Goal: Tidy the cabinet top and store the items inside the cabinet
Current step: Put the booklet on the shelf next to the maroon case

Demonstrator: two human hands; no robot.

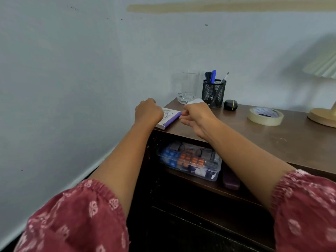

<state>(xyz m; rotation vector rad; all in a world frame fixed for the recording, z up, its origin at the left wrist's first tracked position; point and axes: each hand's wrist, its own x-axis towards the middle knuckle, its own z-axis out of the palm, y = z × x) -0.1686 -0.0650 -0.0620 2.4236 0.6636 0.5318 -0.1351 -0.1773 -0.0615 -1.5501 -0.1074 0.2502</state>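
While the left hand lay curled over the left end of the box, the box rested flat on the worktop, at its front left corner beside the wall. The left fingers were bent down around the far edge of the box, grasping it. The right hand hung just above the worktop at the right end of the box, its fingers loosely curled and its fingertips at the box's purple corner. Whether they pinched the box or only touched it could not be determined.

Behind the right hand stood a glass and a mesh pen holder, with a white tissue between them. A black case sat just right of the holder. A tape roll lay farther right, and a lamp base stood at the right edge.

The cabinet was open. On its shelf, a clear tub of blister packs sat beside a purple case.
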